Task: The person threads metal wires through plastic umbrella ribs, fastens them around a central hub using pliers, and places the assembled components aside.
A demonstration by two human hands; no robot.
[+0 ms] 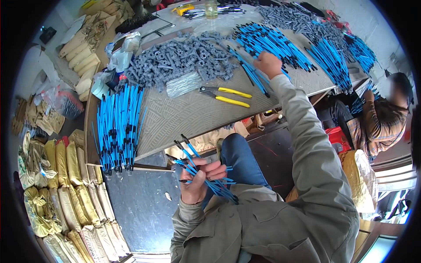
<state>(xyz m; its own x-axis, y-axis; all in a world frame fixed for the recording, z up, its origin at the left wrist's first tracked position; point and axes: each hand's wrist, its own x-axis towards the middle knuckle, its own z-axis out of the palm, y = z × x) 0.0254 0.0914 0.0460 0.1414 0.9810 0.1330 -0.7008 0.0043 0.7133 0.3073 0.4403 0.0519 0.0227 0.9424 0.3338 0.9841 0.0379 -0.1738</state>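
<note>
In front of my body, my left hand is closed round a small bunch of thin blue rods with black ends. The rods point in slightly different directions. My right arm reaches across the table, and my right hand is curled down over a few blue rods beside a large pile of blue rods. Its fingertips are hidden, so what it grips cannot be made out. Yellow-handled pliers lie near my right hand, next to a bundle of thin clear sticks.
A heap of grey plastic fittings covers the table's middle. More blue rods lie at its left edge, and others at the right. Filled sacks are stacked on the floor at left. Another person sits at far right.
</note>
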